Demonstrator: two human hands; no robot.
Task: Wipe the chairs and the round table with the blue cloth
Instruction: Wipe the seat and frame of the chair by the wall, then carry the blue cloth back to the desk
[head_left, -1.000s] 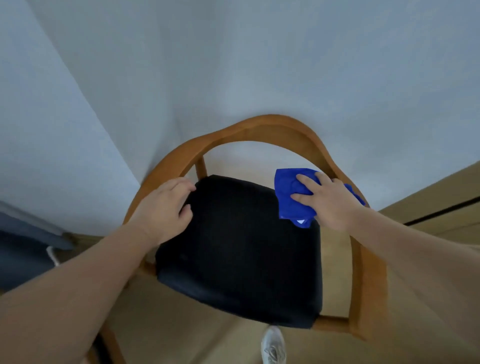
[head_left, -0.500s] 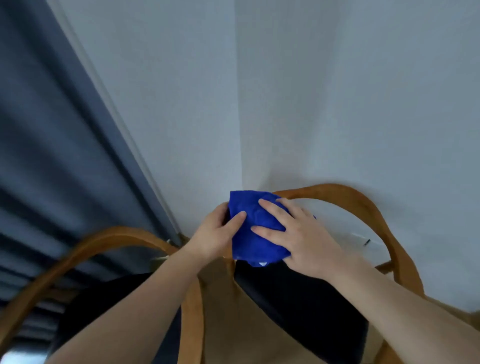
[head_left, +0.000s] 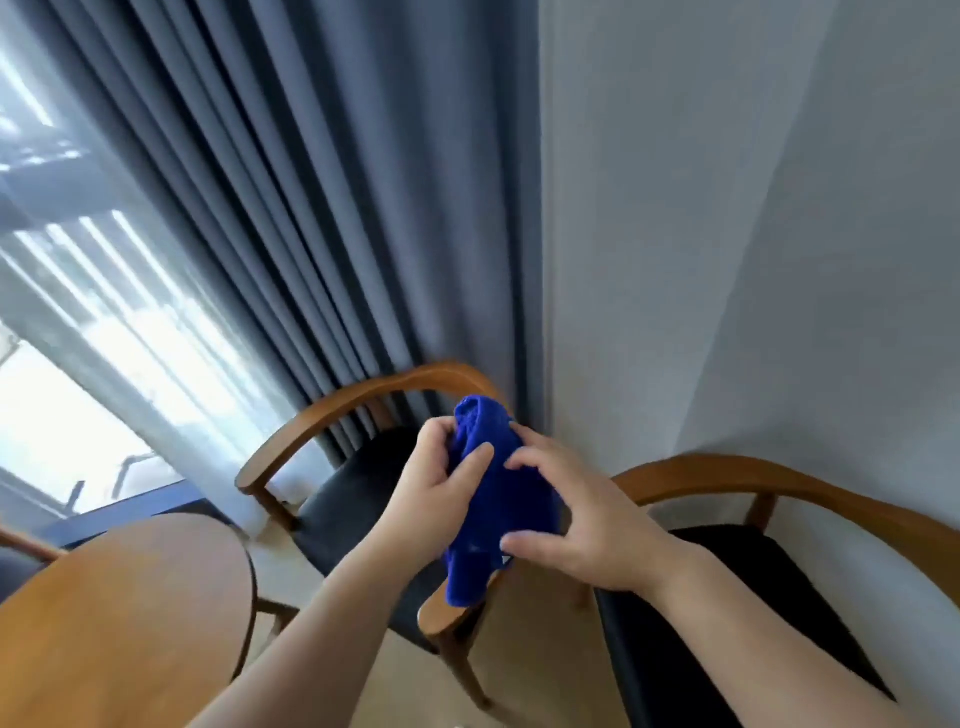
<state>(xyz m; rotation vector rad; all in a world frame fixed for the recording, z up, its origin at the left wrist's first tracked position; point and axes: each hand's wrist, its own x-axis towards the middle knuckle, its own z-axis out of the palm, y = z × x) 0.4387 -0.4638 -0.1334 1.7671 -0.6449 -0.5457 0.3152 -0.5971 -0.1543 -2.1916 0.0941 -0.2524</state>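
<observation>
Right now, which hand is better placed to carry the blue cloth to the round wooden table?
Left, probably. The left hand grips the crumpled blue cloth and is on the side of the round wooden table; the right hand holds the cloth's far side, away from it.

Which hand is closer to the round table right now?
Left. The left hand grips the cloth to the right of the table; the right hand holds the cloth's far side, farther away.
</observation>
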